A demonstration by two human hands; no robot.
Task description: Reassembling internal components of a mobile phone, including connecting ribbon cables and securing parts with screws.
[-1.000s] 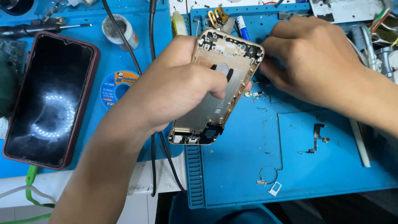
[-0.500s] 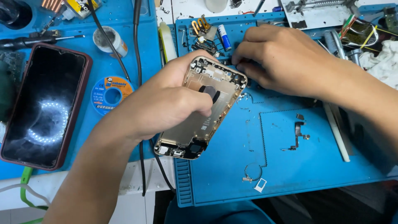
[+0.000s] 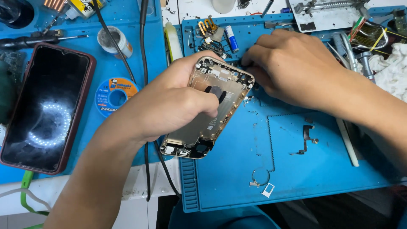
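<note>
A single camera, worn on the person's head, looks steeply down onto a tabletop (image 3: 140, 193) from close above. The view faces forward and down, so the person's forearms enter from the bottom and right edges and the far side of the work surface lies along the top edge. The left hand (image 3: 169, 106) and right hand (image 3: 292, 70) sit near the middle, large in the frame. A blue mat (image 3: 296, 169) fills most of the right half. The tabletop's near edge shows at the bottom.

Gold phone housing (image 3: 212, 108), opened and gutted, tilted above blue mat (image 3: 296, 169)
</note>
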